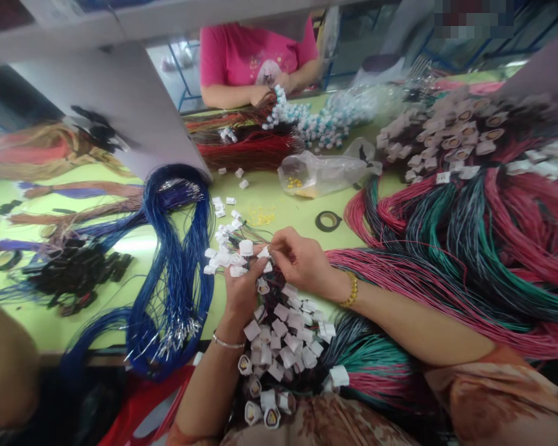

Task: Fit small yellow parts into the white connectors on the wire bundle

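My left hand (242, 288) is closed around a white plastic connector (246, 248) and a bunch of thin wires, held just above the green table (270, 204). My right hand (302, 260) pinches a thin wire at that connector, its fingertips touching the left hand's. Below both hands a cluster of wired white connectors (283, 347) hangs toward my lap. More white connectors (221, 257) lie on the table just left of my hands.
A blue wire bundle (177, 266) loops to the left. Pink and teal wire bundles (469, 248) fill the right. A clear plastic bag (320, 173), a tape roll (328, 220) and red wires (251, 152) lie beyond. A person in a pink shirt (255, 56) works opposite.
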`<action>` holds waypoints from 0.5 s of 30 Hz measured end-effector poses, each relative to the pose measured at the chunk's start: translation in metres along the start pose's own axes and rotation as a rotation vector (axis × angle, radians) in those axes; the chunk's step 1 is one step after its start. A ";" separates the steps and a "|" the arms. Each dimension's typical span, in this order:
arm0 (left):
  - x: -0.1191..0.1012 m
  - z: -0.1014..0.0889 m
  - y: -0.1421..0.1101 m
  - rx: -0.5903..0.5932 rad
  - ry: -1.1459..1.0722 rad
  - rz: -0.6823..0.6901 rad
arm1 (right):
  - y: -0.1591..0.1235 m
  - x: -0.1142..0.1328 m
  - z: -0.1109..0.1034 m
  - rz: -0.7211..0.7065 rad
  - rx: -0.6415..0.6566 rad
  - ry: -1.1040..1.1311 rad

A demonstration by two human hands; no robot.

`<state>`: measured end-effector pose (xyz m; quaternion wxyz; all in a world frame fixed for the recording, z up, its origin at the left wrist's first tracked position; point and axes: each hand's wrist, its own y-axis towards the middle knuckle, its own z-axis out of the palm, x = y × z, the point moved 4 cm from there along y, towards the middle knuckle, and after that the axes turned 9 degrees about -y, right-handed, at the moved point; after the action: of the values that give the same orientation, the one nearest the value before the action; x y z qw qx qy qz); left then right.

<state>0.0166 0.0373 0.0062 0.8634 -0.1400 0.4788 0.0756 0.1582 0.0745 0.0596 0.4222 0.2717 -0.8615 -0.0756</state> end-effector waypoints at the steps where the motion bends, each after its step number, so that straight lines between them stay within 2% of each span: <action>1: 0.000 0.000 0.000 -0.015 0.015 0.027 | 0.000 0.001 0.000 0.000 0.022 -0.026; 3: 0.000 -0.001 -0.001 -0.034 0.044 0.091 | -0.002 0.004 0.003 0.007 0.046 -0.047; 6: -0.001 -0.003 -0.001 -0.079 0.085 0.166 | -0.011 0.012 0.013 -0.001 0.007 -0.022; 8: -0.002 -0.006 0.000 -0.112 0.137 0.176 | -0.018 0.016 0.021 -0.044 -0.019 -0.015; 10: -0.004 -0.007 0.002 -0.095 0.222 0.165 | -0.018 0.014 0.026 -0.066 -0.008 -0.026; 12: -0.006 -0.004 0.004 -0.035 0.301 0.174 | -0.009 -0.001 0.024 -0.023 0.030 -0.053; 15: -0.009 0.000 0.005 0.039 0.334 0.214 | 0.026 -0.041 0.011 0.092 0.053 -0.178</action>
<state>0.0108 0.0422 0.0126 0.7615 -0.0822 0.6290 0.1333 0.1593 0.1170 0.0341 0.3396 0.2353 -0.9088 -0.0574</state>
